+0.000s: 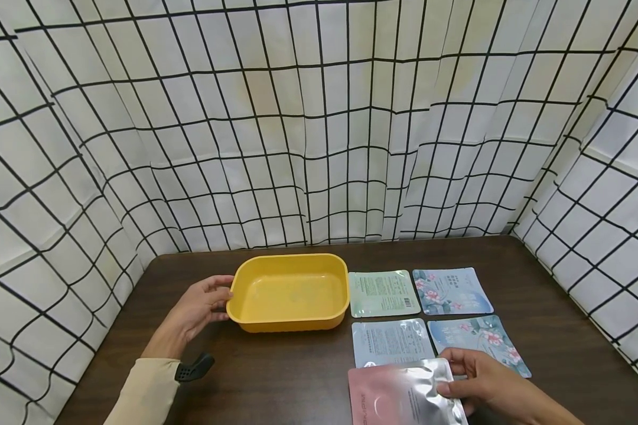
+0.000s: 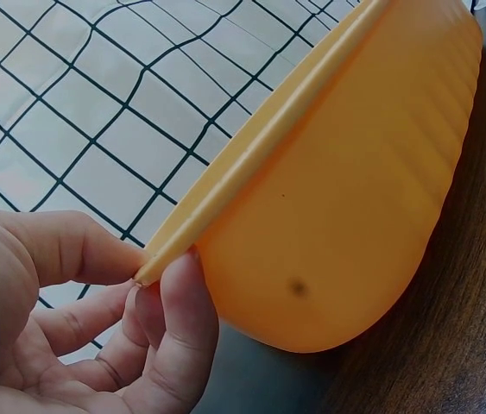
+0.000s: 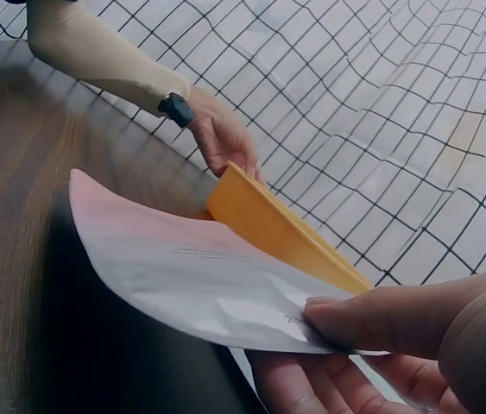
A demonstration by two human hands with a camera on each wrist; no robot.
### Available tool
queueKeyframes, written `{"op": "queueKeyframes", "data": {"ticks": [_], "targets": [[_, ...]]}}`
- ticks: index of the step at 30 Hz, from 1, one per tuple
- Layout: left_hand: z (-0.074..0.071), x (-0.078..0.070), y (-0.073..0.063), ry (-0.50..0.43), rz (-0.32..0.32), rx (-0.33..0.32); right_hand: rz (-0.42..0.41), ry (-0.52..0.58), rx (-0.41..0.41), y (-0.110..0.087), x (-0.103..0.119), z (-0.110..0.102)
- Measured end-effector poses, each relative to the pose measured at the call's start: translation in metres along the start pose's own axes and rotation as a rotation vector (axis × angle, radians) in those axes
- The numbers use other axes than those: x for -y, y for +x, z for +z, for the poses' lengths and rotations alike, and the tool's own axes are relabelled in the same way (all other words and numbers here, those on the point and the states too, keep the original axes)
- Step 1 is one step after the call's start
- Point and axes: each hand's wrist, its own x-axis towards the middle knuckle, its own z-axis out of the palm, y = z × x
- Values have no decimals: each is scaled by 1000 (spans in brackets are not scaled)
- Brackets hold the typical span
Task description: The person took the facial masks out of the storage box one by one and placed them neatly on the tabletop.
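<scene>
A shallow yellow plastic basin [image 1: 287,323] stands on the dark table, and my left hand [image 1: 199,304] pinches its left rim between thumb and fingers. In the left wrist view the basin's outer wall [image 2: 337,198] fills much of the picture. My right hand [image 1: 481,381] grips one end of a flat pink and silver sachet [image 1: 393,392] by its silver side, thumb on top and fingers beneath. The sachet [image 3: 199,280] is raised off the table in the right wrist view, bending slightly. In the head view it overlaps the near edge of a pale blue sachet [image 1: 390,341].
Right of the basin lie a green sachet [image 1: 384,293] and two blue flowered sachets, one at the back [image 1: 452,290] and one nearer [image 1: 478,339]. White curtains with a black grid [image 1: 319,136] enclose the wooden table [image 1: 276,378] at the back and sides.
</scene>
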Motion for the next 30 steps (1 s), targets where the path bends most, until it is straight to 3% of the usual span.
{"op": "queueKeyframes", "data": {"ticks": [12, 20, 30], "targets": [[0, 0, 0, 1, 10, 6, -10, -20, 65, -2, -10, -1], [0, 0, 0, 5, 11, 6, 33, 56, 126, -4, -12, -1], [0, 0, -2, 3, 11, 2, 54, -126, 84, -4, -8, -5]]}}
